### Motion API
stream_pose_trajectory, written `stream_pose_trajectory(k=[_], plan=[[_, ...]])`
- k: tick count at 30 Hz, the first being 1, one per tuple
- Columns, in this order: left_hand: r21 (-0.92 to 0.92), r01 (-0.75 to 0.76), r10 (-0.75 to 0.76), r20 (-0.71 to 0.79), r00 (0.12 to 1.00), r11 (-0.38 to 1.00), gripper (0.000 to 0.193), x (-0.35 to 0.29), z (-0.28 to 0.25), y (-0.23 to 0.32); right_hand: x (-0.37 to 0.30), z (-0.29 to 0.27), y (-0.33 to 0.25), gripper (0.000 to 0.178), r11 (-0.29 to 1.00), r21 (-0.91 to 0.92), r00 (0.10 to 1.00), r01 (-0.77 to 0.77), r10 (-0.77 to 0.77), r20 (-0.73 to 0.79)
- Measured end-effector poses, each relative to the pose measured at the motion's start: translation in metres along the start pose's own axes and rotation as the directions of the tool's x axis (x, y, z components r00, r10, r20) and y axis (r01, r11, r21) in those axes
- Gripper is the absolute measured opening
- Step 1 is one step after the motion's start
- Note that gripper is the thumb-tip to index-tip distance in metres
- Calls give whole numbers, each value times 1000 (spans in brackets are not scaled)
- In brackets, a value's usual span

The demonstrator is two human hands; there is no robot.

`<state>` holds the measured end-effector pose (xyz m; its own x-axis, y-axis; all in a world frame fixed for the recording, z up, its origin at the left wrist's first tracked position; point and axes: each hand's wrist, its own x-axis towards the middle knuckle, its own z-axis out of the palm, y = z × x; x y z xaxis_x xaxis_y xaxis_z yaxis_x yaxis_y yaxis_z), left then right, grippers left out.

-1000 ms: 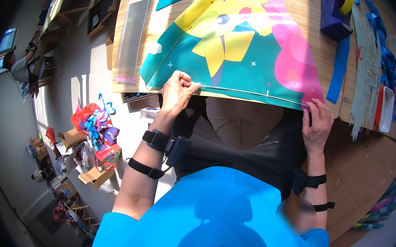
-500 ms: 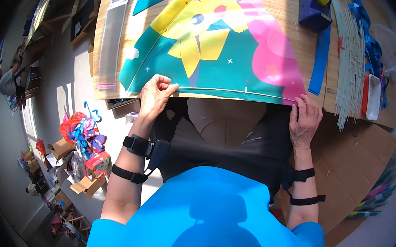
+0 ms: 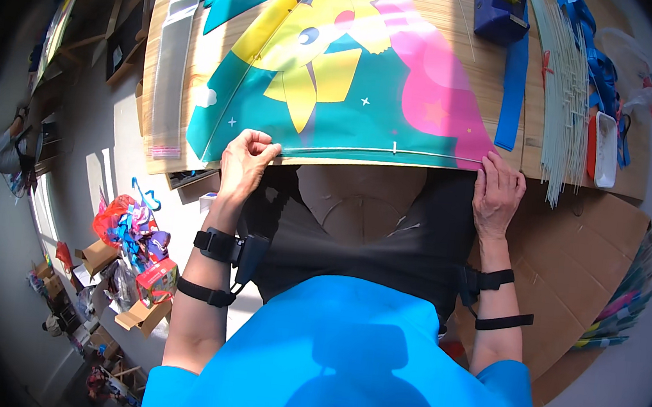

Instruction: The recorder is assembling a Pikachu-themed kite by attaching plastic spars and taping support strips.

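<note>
Worktable point(image 3: 488, 86): Surface Layout

The top has a light wood-grain finish. A large printed sheet point(image 3: 396, 124) in green, yellow and pink lies along the near edge. Left of it lies a clear plastic sleeve point(image 3: 172, 71); farther back, a teal printed piece point(image 3: 238, 11). Right of it are a purple tape dispenser point(image 3: 499, 18), a blue strip point(image 3: 513, 96), a bundle of pale thin rods point(image 3: 566, 117) overhanging the near edge, blue ribbon point(image 3: 605, 80) and a white tray point(image 3: 605, 152)

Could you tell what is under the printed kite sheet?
The wooden tabletop shows on both sides of the printed kite sheet, so the sheet seems to lie over it. Anything else directly beneath is covered and cannot be seen.
</note>
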<state>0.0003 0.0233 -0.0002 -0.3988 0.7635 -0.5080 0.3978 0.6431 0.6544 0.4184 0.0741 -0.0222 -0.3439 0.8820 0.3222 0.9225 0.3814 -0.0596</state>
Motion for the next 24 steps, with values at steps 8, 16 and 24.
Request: stream_pose_trajectory(k=[8, 16, 24], plan=[[-20, 11, -11, 5, 1000, 1000, 26, -2, -1, 2, -1, 3, 1, 23, 1000, -24, 1000, 1, -1, 5], [-111, -12, 6, -54, 998, 994, 25, -2, 0, -4, -1, 2, 1, 26, 1000, -5, 1000, -1, 1, 15], [-105, 20, -25, -42, 999, 994, 22, -2, 3, -1, 0, 1, -1, 26, 1000, 10, 1000, 0, 0, 18]])
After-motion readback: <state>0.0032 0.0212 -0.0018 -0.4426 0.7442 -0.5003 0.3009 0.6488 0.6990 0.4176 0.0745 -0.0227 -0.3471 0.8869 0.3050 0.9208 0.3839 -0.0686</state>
